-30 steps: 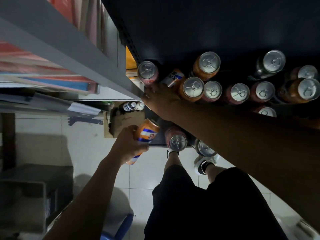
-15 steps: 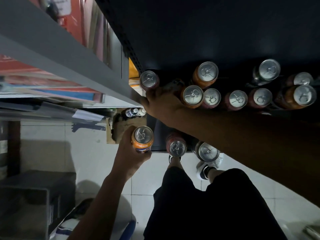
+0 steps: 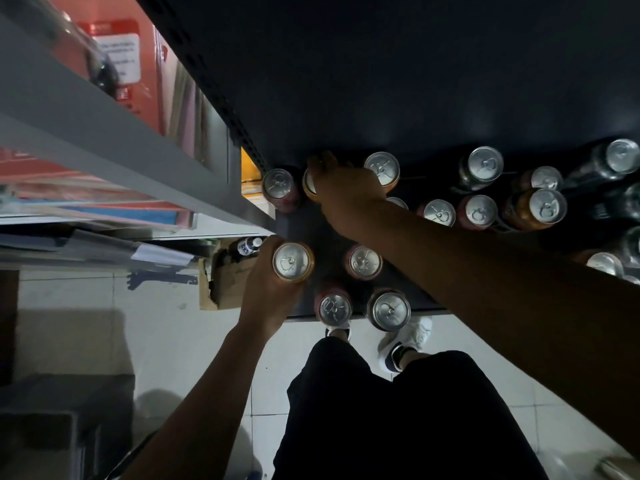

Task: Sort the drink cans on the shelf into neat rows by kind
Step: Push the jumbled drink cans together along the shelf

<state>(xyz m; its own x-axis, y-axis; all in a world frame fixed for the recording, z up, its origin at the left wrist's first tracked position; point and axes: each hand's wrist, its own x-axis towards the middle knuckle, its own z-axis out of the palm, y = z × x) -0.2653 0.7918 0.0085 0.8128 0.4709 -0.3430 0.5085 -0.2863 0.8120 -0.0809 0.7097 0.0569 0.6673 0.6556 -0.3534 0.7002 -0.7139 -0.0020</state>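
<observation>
While looking down on the dark metal shelf (image 3: pixel 311 230), clamping the left hand (image 3: pixel 266 292) grip round an upright orange aluminium drink can (image 3: pixel 292 262) at the front left corner; curling the right hand (image 3: pixel 346 192) grip over a second orange aluminium can (image 3: pixel 308 184) at the back, beside a red aluminium can (image 3: pixel 278 184).

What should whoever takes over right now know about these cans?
Left hand grips the front orange can, upright at the left edge of the shelf.
Right hand grips the back orange can beside a red can at the rear.
Done: no neat rows visible.
To do: the other cans stand mixed by kind; group each kind into its own row.
</observation>
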